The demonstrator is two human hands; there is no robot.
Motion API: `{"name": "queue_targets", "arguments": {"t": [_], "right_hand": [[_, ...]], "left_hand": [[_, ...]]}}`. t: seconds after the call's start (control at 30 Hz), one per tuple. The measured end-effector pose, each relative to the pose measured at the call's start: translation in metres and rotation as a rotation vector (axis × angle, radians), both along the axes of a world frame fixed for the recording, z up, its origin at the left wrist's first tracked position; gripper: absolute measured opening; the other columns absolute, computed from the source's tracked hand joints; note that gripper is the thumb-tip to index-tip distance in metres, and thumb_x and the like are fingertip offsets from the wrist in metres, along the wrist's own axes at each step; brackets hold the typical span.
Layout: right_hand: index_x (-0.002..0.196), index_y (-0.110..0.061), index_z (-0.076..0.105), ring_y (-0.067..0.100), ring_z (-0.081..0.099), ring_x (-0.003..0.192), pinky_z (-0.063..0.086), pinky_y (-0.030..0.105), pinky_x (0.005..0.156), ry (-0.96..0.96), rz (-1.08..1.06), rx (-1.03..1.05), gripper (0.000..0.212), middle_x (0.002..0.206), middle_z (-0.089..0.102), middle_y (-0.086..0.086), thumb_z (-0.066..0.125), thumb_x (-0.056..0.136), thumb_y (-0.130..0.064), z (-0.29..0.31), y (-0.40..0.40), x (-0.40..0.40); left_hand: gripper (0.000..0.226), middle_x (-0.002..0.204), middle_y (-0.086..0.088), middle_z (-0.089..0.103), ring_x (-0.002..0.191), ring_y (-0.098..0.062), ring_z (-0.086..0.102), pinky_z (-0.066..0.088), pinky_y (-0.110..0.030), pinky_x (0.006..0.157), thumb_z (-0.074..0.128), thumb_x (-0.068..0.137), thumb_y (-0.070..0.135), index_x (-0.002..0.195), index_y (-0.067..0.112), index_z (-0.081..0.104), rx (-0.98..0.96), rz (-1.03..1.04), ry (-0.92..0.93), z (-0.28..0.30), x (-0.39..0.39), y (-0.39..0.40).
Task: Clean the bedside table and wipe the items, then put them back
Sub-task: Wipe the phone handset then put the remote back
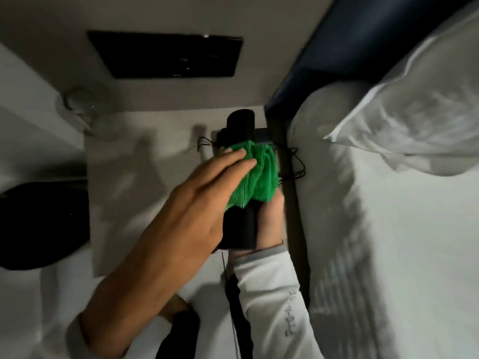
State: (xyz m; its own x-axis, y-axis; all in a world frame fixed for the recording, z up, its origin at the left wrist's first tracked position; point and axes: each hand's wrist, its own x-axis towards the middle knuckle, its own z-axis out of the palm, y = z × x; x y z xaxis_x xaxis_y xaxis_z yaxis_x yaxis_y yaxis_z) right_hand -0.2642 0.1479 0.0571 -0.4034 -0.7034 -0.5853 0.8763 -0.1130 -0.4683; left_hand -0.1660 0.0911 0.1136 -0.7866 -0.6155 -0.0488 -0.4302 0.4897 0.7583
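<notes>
Handset (239,224), black, lifted just above bedside table (124,203) at three o'clock edge, beside bed (375,229). Right hand (269,221) gripping lower end, fingers curled round, steadying for wiping. Left hand (204,200) pressing green cloth (251,174) flat, fingers extended together, spreading pressure along top.

Dim indoor light, cool grey cast. Soft shadows fall across the pale bedside table (124,182) — edges undefined. Motion blur smears the bed linen (363,255) at right. Wide-angle bending at frame borders; corners darken. Overall grainy, soft focus.
</notes>
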Motion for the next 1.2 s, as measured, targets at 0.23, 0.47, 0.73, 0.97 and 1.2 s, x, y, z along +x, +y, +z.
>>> {"name": "queue_targets", "arguments": {"t": [0.23, 0.47, 0.73, 0.97, 1.2], "right_hand": [[0.138, -0.015, 0.049, 0.019, 0.073, 0.086, 0.063, 0.035, 0.073, -0.165, 0.205, 0.030, 0.079, 0.108, 0.065, 0.009, 0.086, 0.069, -0.022, -0.027, -0.048, 0.011], [0.118, -0.007, 0.065, 0.027, 0.076, 0.079, 0.062, 0.037, 0.062, -0.087, 0.534, 0.191, 0.027, 0.102, 0.074, 0.016, 0.059, 0.095, -0.018, -0.032, -0.037, 0.052], [0.101, -0.008, 0.068, 0.015, 0.070, 0.073, 0.059, 0.026, 0.071, 0.051, 0.325, 0.185, 0.015, 0.082, 0.074, 0.006, 0.053, 0.098, -0.013, -0.047, -0.047, 0.053], [0.122, 0.002, 0.060, 0.019, 0.065, 0.075, 0.058, 0.034, 0.073, 0.284, 0.246, 0.561, 0.025, 0.091, 0.067, 0.011, 0.048, 0.101, -0.004, -0.116, -0.086, 0.032], [0.092, -0.006, 0.077, 0.019, 0.067, 0.090, 0.043, 0.005, 0.084, 0.796, 0.404, 0.865, 0.009, 0.091, 0.076, 0.008, 0.073, 0.086, -0.011, -0.136, -0.121, 0.018]], "left_hand": [[0.076, 0.150, 0.023, 0.051, 0.140, 0.005, 0.044, 0.031, -0.014, 0.115, 0.044, 0.078, -0.003, 0.142, 0.037, 0.053, 0.208, -0.020, 0.053, 0.018, 0.103, 0.006], [0.069, 0.148, -0.018, 0.053, 0.138, -0.031, 0.050, 0.039, -0.043, 0.119, 0.046, 0.073, -0.016, 0.140, 0.001, 0.056, -0.144, 0.252, -0.177, -0.002, 0.092, -0.060], [0.090, 0.150, -0.007, 0.054, 0.138, -0.028, 0.053, 0.044, -0.038, 0.113, 0.061, 0.060, -0.023, 0.143, 0.012, 0.055, -0.044, 0.090, -0.257, -0.039, 0.083, -0.010], [0.076, 0.155, 0.014, 0.045, 0.143, 0.001, 0.039, 0.033, -0.025, 0.120, 0.049, 0.088, -0.013, 0.150, 0.031, 0.045, 0.299, 0.039, -0.129, -0.058, 0.130, 0.007], [0.041, 0.106, 0.006, 0.079, 0.103, -0.009, 0.073, 0.059, -0.022, 0.084, 0.058, 0.082, 0.010, 0.108, 0.035, 0.076, 0.903, 0.604, 0.305, -0.063, 0.142, -0.010]]}}
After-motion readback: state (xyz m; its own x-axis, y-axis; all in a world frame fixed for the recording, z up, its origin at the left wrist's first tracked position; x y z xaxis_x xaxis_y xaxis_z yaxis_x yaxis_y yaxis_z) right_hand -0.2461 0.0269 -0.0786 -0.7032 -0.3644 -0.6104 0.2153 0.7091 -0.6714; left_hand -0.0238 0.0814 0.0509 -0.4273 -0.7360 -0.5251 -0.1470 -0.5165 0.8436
